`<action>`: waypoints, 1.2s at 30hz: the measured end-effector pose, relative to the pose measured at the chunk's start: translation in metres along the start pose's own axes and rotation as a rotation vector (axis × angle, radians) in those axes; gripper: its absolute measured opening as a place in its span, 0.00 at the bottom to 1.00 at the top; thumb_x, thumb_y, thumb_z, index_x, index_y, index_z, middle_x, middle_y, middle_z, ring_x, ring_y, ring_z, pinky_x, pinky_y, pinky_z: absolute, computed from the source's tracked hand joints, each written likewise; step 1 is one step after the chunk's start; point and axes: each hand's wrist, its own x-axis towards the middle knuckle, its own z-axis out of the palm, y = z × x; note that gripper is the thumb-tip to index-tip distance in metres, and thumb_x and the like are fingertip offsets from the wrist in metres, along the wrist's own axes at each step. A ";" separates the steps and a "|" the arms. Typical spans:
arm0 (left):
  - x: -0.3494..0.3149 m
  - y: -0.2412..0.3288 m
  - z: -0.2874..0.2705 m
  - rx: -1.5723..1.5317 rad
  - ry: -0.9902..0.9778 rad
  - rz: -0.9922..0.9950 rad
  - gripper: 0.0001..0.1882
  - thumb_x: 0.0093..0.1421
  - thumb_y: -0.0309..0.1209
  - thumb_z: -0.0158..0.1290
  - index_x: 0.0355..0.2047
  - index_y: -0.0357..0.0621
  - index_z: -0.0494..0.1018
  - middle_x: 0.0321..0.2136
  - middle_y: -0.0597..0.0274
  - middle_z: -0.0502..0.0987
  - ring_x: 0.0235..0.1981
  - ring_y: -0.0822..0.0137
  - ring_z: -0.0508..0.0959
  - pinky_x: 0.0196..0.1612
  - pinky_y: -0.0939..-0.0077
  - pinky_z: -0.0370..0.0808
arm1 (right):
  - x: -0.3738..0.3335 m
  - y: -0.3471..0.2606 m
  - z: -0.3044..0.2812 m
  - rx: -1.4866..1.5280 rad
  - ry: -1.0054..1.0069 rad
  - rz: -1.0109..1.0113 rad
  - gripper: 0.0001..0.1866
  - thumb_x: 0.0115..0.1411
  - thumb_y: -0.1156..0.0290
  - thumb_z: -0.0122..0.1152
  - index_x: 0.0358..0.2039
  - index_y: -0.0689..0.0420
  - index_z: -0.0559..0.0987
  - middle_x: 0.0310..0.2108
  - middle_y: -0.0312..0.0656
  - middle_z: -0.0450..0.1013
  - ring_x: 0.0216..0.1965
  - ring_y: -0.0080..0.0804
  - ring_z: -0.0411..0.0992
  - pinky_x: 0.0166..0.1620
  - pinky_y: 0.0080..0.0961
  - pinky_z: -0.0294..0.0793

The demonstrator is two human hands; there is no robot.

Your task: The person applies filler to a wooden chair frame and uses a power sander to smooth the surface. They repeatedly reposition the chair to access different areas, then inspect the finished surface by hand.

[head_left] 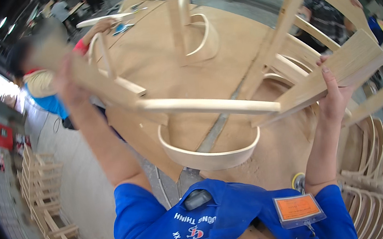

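- At the bottom of the frame, a blue shirt with an orange badge filled the foreground; both bare forearms rose from it.
- The right hand, right of centre, was clasped around a leg of the unfinished wooden chair; the left hand, upper left and blurred, gripped another leg.
- The chair was held up in the air at mid-frame, tilted, its curved rail hanging lowest over the worktable.
- Judging by the bare, pale wood, the frame looked assembled but unfinished, and it had not been set down anywhere.
- Stacks of bent chair parts crowded the lower right, and stacked frames lined the lower left, leaving narrow room on either side.
- Further up, more curved pieces stood on the table.
- At the upper left another person worked at the table edge, close to the raised leg; another stood at the upper right.
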 end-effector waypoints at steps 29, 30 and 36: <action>0.217 -0.099 0.024 0.417 -0.150 0.049 0.31 0.46 0.37 0.66 0.48 0.33 0.70 0.43 0.56 0.75 0.43 0.65 0.75 0.47 0.71 0.71 | 0.148 0.124 0.115 -0.455 -0.097 -0.061 0.31 0.42 0.63 0.68 0.48 0.59 0.69 0.38 0.48 0.75 0.43 0.41 0.73 0.47 0.34 0.72; 0.229 -0.112 0.028 0.425 -0.121 0.030 0.31 0.46 0.37 0.66 0.48 0.34 0.70 0.42 0.56 0.76 0.43 0.65 0.76 0.46 0.71 0.71 | 0.156 0.128 0.120 -0.466 -0.102 -0.030 0.31 0.42 0.63 0.68 0.47 0.59 0.70 0.38 0.48 0.75 0.43 0.42 0.73 0.47 0.35 0.72; 0.242 -0.145 0.052 0.746 0.009 0.028 0.28 0.46 0.39 0.64 0.45 0.36 0.74 0.39 0.57 0.79 0.39 0.64 0.78 0.44 0.71 0.73 | 0.195 0.155 0.140 -0.601 -0.149 0.054 0.32 0.41 0.64 0.68 0.49 0.57 0.71 0.42 0.49 0.75 0.46 0.39 0.74 0.50 0.31 0.71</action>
